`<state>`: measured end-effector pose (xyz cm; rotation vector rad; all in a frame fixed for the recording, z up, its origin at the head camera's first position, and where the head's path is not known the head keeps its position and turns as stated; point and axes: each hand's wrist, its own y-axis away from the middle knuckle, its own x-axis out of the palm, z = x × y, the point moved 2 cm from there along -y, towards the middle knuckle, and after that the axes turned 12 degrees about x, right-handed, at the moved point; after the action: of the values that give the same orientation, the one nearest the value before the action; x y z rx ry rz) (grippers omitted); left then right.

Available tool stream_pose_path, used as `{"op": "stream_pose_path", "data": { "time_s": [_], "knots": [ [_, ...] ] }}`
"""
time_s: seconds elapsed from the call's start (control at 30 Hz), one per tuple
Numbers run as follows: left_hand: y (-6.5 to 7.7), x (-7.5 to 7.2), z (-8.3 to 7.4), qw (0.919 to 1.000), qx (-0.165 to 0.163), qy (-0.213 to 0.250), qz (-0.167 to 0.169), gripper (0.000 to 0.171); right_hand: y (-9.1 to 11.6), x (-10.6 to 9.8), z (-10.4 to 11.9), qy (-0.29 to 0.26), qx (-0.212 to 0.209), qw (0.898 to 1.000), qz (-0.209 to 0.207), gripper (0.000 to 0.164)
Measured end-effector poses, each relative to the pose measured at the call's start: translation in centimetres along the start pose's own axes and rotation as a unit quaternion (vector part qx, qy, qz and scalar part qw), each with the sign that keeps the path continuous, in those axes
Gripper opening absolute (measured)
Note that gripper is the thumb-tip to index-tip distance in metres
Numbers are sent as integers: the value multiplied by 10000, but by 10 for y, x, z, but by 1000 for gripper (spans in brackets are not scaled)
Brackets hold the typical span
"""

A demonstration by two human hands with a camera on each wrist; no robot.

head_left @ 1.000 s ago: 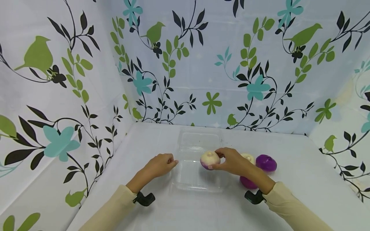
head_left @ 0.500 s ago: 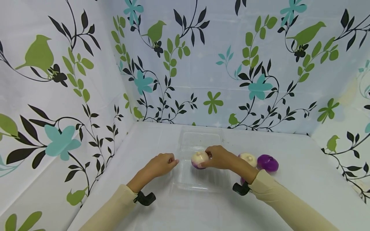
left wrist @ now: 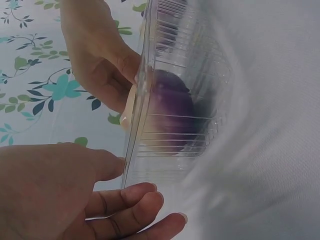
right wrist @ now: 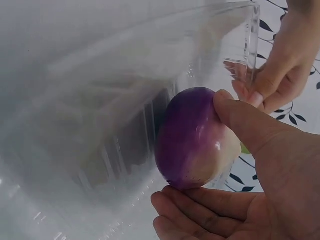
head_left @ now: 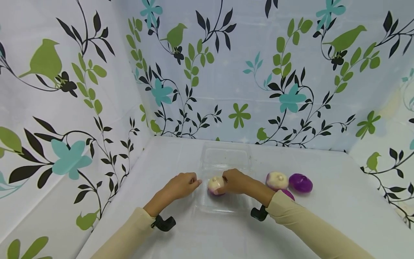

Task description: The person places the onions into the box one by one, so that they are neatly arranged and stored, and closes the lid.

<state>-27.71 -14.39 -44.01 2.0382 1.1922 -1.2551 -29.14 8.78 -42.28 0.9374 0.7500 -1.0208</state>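
Holding a turnip [head_left: 214,184] inside a clear box [head_left: 223,208] between fingers of the right hand [head_left: 236,181], clasping the box's left rim with fingers of the left hand [head_left: 182,185].

The left forearm [head_left: 124,233] slants toward two o'clock, and the left hand [head_left: 182,186] pinches, its thumb [left wrist: 104,165] opposite half-bent fingers [left wrist: 125,220]. The right forearm [head_left: 310,226] slants toward ten o'clock, the right hand [head_left: 235,182] gripping more widely, thumb [right wrist: 245,117] stretched out across from gathered fingers [right wrist: 215,202].
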Motion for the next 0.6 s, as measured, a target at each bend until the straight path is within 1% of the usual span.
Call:
{"op": "stream_pose_path", "data": {
  "time_s": [0.27,0.37,0.6],
  "knots": [
    [1,1,-1,10000,25,-25,-10,26,-5,7,5,71,5,9998,-158,58],
    [1,0,-1,10000,51,-3,-26,25,-7,9,8,103,43,9997,-213,60],
    [0,1,0,9999,94,28,-48,25,-11,12,15,337,-102,9984,-444,59]
  ]
}}
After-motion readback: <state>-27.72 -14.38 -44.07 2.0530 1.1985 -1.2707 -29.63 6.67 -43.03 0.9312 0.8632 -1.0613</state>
